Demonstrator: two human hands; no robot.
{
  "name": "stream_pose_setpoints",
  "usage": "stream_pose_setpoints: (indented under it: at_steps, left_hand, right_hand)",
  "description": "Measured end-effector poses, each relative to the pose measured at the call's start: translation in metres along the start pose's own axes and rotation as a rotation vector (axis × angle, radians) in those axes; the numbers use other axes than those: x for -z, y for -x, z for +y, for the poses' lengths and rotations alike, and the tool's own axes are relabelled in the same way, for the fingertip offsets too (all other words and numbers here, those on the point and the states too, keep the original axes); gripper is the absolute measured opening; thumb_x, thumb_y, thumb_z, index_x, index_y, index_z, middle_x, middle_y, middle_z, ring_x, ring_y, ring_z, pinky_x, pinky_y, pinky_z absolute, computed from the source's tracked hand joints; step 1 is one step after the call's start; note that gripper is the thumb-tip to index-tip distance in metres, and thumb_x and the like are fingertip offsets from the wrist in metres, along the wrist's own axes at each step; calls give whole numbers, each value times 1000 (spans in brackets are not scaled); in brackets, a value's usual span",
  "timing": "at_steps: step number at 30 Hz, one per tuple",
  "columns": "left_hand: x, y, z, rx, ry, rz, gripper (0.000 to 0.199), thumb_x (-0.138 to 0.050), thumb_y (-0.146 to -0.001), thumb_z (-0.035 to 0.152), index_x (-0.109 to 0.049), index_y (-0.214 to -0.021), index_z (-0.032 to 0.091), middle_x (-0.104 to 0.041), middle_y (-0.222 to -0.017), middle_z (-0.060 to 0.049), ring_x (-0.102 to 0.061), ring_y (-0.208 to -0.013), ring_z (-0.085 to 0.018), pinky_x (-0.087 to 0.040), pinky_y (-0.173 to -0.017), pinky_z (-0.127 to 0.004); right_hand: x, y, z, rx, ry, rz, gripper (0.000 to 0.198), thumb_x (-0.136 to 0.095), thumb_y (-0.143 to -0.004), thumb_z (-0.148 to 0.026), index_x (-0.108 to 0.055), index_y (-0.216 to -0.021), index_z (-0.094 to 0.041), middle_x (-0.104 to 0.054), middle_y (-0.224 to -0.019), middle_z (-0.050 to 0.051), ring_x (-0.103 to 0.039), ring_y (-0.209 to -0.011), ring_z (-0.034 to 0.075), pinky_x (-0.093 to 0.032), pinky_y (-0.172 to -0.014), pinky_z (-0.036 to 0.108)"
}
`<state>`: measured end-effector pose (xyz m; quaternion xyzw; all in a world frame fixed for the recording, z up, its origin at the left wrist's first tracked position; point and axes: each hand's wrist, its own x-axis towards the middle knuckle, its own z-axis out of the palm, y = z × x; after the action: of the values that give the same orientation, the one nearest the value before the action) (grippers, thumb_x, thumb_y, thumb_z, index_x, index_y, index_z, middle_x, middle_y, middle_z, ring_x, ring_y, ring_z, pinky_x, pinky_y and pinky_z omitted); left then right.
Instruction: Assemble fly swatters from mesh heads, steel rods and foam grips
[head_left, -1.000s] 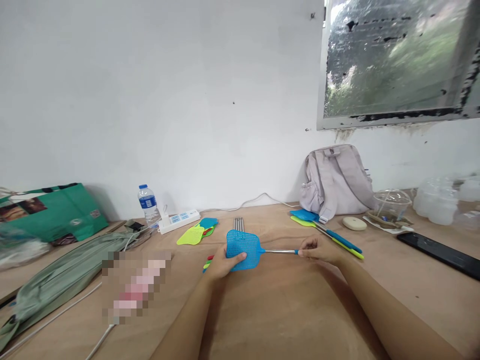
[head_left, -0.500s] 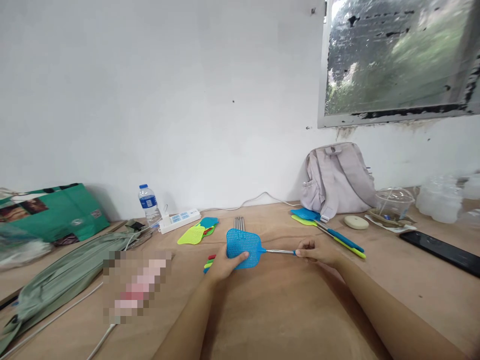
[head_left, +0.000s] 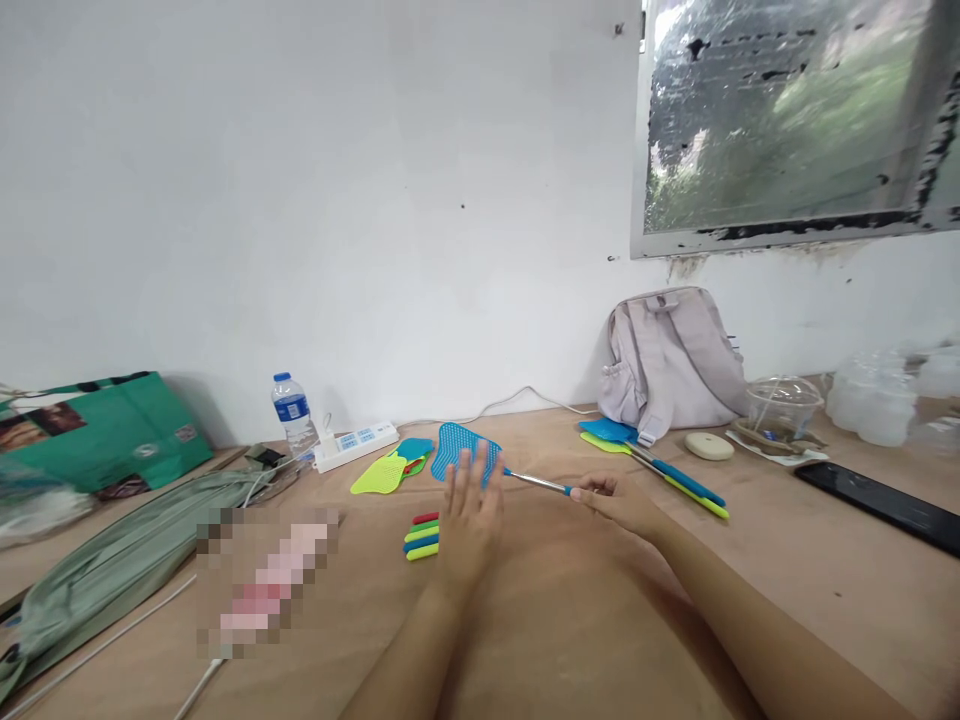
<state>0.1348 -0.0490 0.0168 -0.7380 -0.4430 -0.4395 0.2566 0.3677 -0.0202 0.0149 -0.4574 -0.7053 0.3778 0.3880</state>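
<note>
A blue fly swatter (head_left: 457, 450) with a perforated head and a thin metal rod slants across the middle of the table. My right hand (head_left: 615, 502) pinches the blue end of its rod between thumb and fingers. My left hand (head_left: 471, 520) is open, fingers spread and raised, in front of the lower edge of the swatter's head; whether it touches is unclear. Just left of it lie several coloured handles (head_left: 421, 535) in red, green, yellow and blue, their right ends hidden by the hand. Loose swatter heads (head_left: 381, 474) in yellow, blue and green overlap farther left.
Two assembled swatters (head_left: 686, 482), blue and yellow, lie at right before a pale backpack (head_left: 671, 360). Beyond are a round white case (head_left: 709, 446), a plastic cup (head_left: 784, 408) and a black phone (head_left: 885, 505). Leftward stand a power strip (head_left: 356, 446) and water bottle (head_left: 292, 410).
My left hand has let go of the swatter's head and opened. The head has swung up and left, tilting the rod; my right hand keeps its pinch, slightly farther left.
</note>
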Motion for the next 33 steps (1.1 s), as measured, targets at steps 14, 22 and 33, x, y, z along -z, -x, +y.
stream_pose_setpoints:
  at_steps: [14, 22, 33]
  left_hand:
    - [19, -11, -19, -93, -44, -308, 65, -58, -68, 31, -36, -130, 25, -24, -142, -6, -13, -131, -30, -12, -104, -50]
    - [24, -8, -47, 29, 116, -304, 72, -59, -59, 16, -36, -127, 22, -29, -136, -13, -20, -128, -33, -17, -102, -52]
    - [23, -9, -41, 156, 434, -289, 62, -62, -58, 11, -45, -117, 22, -24, -130, -12, -28, -123, -31, -33, -96, -45]
  right_hand:
    - [6, -1, 4, 40, 101, -47, 42, -55, -65, -57, -62, -64, -16, -48, -50, -2, -39, -48, 9, -26, -43, 21]
    - [17, 0, 8, 66, 131, -84, 37, -57, -66, -53, -64, -62, -16, -49, -51, -1, -39, -48, 9, -26, -43, 21]
    - [13, 2, 6, 151, 214, -26, 39, -55, -68, -52, -65, -59, -15, -49, -52, -1, -38, -51, 10, -26, -44, 22]
